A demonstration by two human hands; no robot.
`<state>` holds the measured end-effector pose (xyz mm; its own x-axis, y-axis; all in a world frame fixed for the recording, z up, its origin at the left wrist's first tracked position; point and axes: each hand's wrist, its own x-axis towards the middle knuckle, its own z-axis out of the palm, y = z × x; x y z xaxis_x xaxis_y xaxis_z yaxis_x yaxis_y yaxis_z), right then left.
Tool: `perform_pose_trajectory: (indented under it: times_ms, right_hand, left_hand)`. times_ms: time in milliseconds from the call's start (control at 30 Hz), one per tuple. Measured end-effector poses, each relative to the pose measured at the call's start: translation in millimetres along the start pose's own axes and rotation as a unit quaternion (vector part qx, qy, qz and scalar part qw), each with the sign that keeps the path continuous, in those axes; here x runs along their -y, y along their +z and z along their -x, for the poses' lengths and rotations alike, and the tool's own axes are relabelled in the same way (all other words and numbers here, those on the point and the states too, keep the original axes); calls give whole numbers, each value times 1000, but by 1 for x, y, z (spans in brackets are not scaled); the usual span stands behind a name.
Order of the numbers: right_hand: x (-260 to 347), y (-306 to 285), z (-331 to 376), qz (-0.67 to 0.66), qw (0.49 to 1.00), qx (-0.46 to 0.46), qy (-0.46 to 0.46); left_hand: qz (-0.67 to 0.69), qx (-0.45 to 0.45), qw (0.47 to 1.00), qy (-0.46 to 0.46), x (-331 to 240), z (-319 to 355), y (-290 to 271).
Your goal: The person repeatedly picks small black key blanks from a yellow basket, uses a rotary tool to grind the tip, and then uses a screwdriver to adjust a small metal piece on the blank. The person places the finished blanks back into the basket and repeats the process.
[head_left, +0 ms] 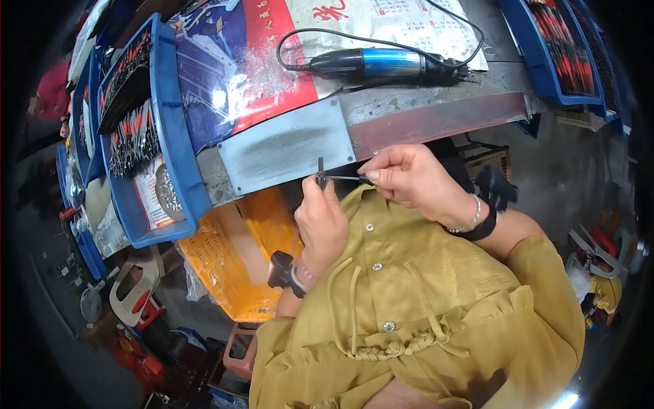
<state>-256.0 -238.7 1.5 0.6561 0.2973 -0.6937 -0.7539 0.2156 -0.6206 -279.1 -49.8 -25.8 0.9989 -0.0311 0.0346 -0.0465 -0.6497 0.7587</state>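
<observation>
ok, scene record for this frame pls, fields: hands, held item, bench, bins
left hand: pinches the thick end of a small dark tool
right hand: pinches its thin rod end, beaded bracelet on the wrist
position: held in front of the bench edge, above the lap
bench: grey metal plate at the edge; blue rotary tool with cord lies behind it
bins: blue tray at left holds red-black parts; orange crate below

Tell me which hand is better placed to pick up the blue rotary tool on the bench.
Probably the right hand: it lies nearer the blue rotary tool and pinches only the tip of the thin dark part, while the left hand sits lower, gripping the other end.
</observation>
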Motion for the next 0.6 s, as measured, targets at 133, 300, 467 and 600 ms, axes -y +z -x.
perform_pose_trajectory:
  times_ms: [133,300,467,600]
  right_hand:
    - [12,2,3,384,811,47,-439]
    - [21,1,22,684,584,29,-437]
    - [4,3,9,527,748,24,-402]
    - [-11,1,-3,346,868,22,-357]
  left_hand:
    - [18,-3,1000,-11,1,0,1]
    - [91,-4,995,-33,-7,3,0]
    - [66,-21,997,-26,-6,0,3]
    - [51,-14,998,-19,-1,-1,6]
